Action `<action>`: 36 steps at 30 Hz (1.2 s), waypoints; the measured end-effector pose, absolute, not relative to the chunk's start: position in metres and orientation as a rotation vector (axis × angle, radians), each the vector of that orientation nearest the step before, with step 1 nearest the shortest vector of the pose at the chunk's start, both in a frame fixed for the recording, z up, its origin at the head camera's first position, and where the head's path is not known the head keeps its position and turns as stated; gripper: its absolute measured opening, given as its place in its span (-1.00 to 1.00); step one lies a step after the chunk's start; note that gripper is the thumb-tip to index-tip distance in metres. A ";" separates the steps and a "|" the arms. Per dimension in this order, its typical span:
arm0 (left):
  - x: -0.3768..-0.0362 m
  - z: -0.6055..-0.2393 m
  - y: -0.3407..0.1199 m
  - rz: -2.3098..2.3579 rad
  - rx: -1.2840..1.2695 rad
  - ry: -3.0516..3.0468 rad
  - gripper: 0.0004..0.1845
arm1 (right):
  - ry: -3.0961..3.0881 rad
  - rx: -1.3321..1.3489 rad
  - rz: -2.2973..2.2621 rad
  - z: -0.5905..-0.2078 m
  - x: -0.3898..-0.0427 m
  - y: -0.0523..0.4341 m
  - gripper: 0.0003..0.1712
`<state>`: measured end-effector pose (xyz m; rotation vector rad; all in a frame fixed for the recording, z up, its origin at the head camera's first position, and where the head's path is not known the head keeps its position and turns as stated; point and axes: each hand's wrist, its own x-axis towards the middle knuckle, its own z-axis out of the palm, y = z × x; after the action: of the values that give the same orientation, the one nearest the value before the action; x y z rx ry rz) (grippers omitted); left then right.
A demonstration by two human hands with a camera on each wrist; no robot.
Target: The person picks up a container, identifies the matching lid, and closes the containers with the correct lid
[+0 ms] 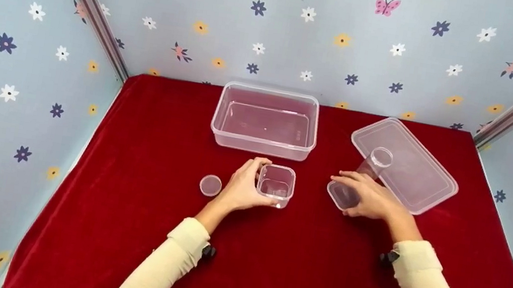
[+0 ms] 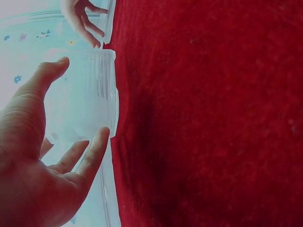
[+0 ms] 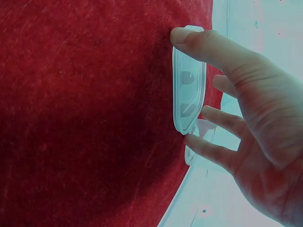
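Near the middle of the red cloth, my left hand (image 1: 244,186) grips a small clear square container (image 1: 282,202) that stands upright with its top uncovered. Its thumb lies on the near side and its fingers on the far side; the left wrist view shows the same container (image 2: 80,94) between them. To the right, my right hand (image 1: 374,197) holds a small clear square lid (image 1: 343,196) by its opposite edges. In the right wrist view the lid (image 3: 189,90) spans from thumb to fingertips. Just beyond that hand a clear cylindrical jar (image 1: 375,163) stands, its lower part hidden.
A large clear rectangular container (image 1: 261,146) sits at the back of the red cloth (image 1: 267,273). Its size of rectangular lid (image 1: 422,174) lies flat at the back right. Left of my left hand is a small round lid (image 1: 210,185). Patterned walls (image 1: 283,31) enclose the table.
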<state>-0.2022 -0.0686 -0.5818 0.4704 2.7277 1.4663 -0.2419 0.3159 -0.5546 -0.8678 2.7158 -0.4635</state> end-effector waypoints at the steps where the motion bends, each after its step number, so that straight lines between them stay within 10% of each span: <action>1: -0.202 -0.583 -0.068 1.464 0.468 2.725 0.08 | 2.715 -0.866 -0.463 -0.555 -0.242 0.315 0.08; 36: -0.198 -0.585 -0.067 1.414 0.439 2.721 0.04 | 2.706 -0.856 -0.485 -0.558 -0.245 0.311 -0.06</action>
<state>-0.1982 -0.0670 -0.5854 0.4391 2.7211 1.4135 -0.2452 0.3107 -0.5579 -0.8561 2.7055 -0.4848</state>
